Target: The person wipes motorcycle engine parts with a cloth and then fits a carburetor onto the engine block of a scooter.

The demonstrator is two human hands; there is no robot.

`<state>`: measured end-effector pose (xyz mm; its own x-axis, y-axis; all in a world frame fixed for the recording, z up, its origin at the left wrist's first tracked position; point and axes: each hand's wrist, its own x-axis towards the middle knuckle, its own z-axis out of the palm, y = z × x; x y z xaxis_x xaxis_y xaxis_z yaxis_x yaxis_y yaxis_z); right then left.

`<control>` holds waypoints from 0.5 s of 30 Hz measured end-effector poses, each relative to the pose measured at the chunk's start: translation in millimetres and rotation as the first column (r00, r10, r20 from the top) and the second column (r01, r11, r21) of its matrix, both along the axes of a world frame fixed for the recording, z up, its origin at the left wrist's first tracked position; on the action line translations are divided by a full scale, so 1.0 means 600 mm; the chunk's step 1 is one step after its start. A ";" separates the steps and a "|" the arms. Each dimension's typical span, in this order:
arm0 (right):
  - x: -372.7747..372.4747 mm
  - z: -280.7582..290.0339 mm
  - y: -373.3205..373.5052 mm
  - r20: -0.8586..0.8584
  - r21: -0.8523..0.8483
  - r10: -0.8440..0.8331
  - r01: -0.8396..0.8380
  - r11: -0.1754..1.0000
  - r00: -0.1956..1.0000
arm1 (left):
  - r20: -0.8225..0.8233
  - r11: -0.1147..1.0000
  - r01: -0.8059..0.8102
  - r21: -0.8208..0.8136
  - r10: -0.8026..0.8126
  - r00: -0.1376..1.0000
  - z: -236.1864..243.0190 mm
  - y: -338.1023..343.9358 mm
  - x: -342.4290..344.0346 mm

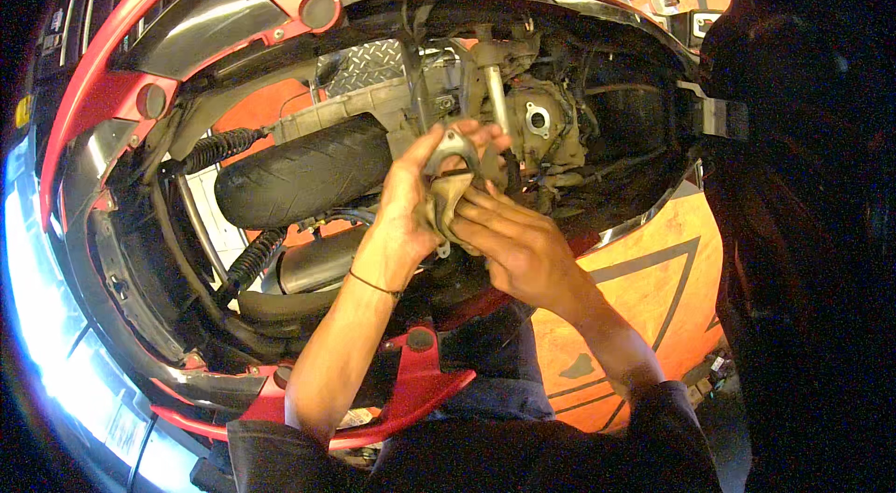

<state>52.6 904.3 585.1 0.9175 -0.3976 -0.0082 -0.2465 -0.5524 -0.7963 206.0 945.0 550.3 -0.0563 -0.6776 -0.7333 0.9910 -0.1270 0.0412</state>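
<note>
My left hand (406, 204) holds up a small grey metal part (453, 146), a curved bracket-like casting, above the open body of a red scooter (121, 92). My right hand (518, 246) presses a dirty beige rag (446, 204) against the lower side of that part. Both hands meet just in front of the exposed engine block (537, 124), which shows a round port and a shiny upright tube. My forearms come up from the lower edge in dark rolled sleeves, with a thin band on the left wrist.
The rear tyre (303, 176) lies left of my hands, with coiled shock springs (219, 150) above and below it and a silver exhaust (317, 264) underneath. An orange floor with black lines (653, 292) spreads to the right. A dark seat or bag (812, 166) fills the right side.
</note>
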 end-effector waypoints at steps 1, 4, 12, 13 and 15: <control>-0.003 0.003 0.001 0.002 0.003 -0.021 0.021 1.000 1.000 | 0.027 0.999 -0.041 -0.034 0.042 0.999 0.003 -0.003 0.010; -0.017 0.017 0.002 -0.046 0.197 -0.304 0.307 0.931 0.952 | 0.117 0.994 -0.045 -0.101 0.057 0.992 0.018 -0.008 0.038; 0.016 0.017 -0.043 0.076 0.134 -0.725 0.714 0.688 0.684 | 0.197 0.990 0.052 -0.129 -0.026 0.980 0.040 -0.004 0.038; 0.031 0.014 -0.041 0.171 -0.116 -0.528 0.549 0.828 0.832 | 0.117 0.993 -0.016 -0.117 0.030 0.993 0.040 -0.005 0.030; 0.063 0.008 -0.014 -0.031 -0.255 -0.178 0.164 0.953 0.984 | 0.125 0.997 -0.030 -0.078 0.040 0.991 0.040 -0.004 0.023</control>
<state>90.1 895.6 589.9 0.8366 -0.5439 0.0651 -0.3929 -0.6785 -0.6207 219.5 942.5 574.2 0.0583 -0.7313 -0.6795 0.9810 -0.0843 0.1748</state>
